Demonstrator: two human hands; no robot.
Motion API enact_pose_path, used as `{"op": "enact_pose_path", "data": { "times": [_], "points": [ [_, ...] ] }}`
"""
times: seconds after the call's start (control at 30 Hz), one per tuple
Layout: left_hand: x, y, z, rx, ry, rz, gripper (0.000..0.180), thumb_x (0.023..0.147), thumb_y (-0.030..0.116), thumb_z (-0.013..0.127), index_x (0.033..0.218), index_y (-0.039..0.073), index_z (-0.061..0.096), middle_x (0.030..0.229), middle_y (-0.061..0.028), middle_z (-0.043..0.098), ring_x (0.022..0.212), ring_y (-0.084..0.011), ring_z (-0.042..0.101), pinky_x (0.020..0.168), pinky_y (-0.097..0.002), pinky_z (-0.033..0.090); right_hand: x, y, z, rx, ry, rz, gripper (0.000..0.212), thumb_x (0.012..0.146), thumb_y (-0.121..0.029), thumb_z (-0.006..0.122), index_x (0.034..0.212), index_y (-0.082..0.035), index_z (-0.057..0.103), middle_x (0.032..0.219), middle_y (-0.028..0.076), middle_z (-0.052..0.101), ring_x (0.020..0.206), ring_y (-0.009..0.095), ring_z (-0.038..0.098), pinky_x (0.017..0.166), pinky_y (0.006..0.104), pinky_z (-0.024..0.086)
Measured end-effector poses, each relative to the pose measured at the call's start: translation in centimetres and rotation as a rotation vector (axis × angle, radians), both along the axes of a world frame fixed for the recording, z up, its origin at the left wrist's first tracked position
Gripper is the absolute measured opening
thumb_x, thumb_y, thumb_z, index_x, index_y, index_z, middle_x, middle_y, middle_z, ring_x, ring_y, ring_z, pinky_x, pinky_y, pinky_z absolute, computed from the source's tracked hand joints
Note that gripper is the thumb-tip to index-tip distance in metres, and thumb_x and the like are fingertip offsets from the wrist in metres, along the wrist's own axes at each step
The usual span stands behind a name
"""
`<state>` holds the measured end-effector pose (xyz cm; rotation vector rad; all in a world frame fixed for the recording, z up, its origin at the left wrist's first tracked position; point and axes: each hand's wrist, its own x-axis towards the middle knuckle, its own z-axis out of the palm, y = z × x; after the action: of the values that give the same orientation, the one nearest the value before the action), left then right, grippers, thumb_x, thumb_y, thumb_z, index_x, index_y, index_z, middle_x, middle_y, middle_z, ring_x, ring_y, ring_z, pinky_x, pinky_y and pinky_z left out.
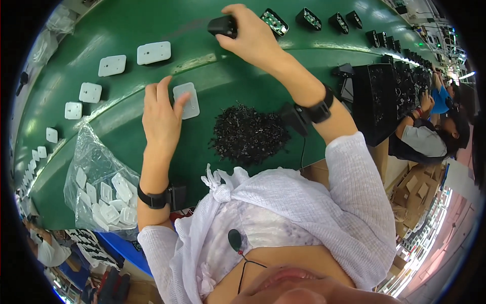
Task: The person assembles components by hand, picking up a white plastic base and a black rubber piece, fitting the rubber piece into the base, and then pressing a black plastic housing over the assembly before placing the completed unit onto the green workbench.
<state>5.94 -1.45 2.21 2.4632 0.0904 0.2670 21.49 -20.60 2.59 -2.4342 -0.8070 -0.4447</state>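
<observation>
- Green worktable (121,25) curves across the view; a co-worker (430,142) sits to the right;
- right hand (253,40) pinches a black case (218,27) between thumb and fingers, toward the table's far side; a row of black boxes (309,19) runs off to its right, the nearest showing green circuit boards;
- left hand (161,119) is spread, its thumb over a translucent white cover (192,109); I cannot tell whether they touch;
- white plates (154,52) line the left; a clear bag (91,152) holds more; small black parts (248,134) lie heaped between the forearms.
</observation>
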Motion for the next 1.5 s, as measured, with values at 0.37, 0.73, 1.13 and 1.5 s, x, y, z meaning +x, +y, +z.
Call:
{"op": "enact_pose_path", "data": {
  "times": [0.37, 0.73, 1.13, 1.5],
  "points": [
    [-2.1, -1.4, -1.1, 0.27, -0.175, -0.159, 0.056, 0.074, 0.005, 0.068, 0.127, 0.006, 0.049, 0.116, -0.0109, 0.056, 0.109, -0.0293, 0.051, 0.091, -0.0399, 0.04, -8.2, -9.6, 1.8, -0.061, 0.377, -0.124, 0.041, 0.078, -0.011, 0.068, 0.116, -0.006, 0.055, 0.108, 0.009, 0.059, 0.101, 0.024, 0.058, 0.089, 0.033, 0.045],
    [-2.8, -0.8, -0.9, -0.204, -0.21, -0.108, 0.059, 0.076, -0.013, 0.051, 0.131, 0.007, 0.05, 0.13, -0.0111, 0.055, 0.118, -0.0275, 0.052, 0.099, -0.038, 0.04, -9.8, -0.4, 2.7, 0.054, 0.231, 0.42, 0.038, 0.074, -0.003, 0.07, 0.111, -0.004, 0.06, 0.112, 0.009, 0.063, 0.102, 0.029, 0.058, 0.087, 0.0365, 0.048],
    [-2.7, 0.0, -1.7, 0.013, -0.187, -0.221, 0.054, 0.075, -0.013, 0.044, 0.124, 0.007, 0.058, 0.128, -0.0071, 0.058, 0.12, -0.0267, 0.053, 0.098, -0.0379, 0.043, -10.8, 0.7, 1.4, -0.069, 0.216, 0.432, 0.033, 0.076, -0.005, 0.068, 0.109, -0.005, 0.06, 0.113, 0.008, 0.062, 0.1, 0.028, 0.058, 0.084, 0.0361, 0.049],
    [-1.8, -0.1, 0.4, -0.019, -0.182, -0.264, 0.042, 0.084, -0.006, 0.047, 0.122, 0.006, 0.059, 0.124, -0.0118, 0.059, 0.115, -0.0286, 0.056, 0.094, -0.0377, 0.044, -9.6, 0.4, 2.4, 0.009, 0.174, 0.441, 0.029, 0.075, -0.005, 0.071, 0.103, -0.005, 0.065, 0.109, 0.009, 0.065, 0.097, 0.027, 0.061, 0.083, 0.0349, 0.049]
  ]
}}
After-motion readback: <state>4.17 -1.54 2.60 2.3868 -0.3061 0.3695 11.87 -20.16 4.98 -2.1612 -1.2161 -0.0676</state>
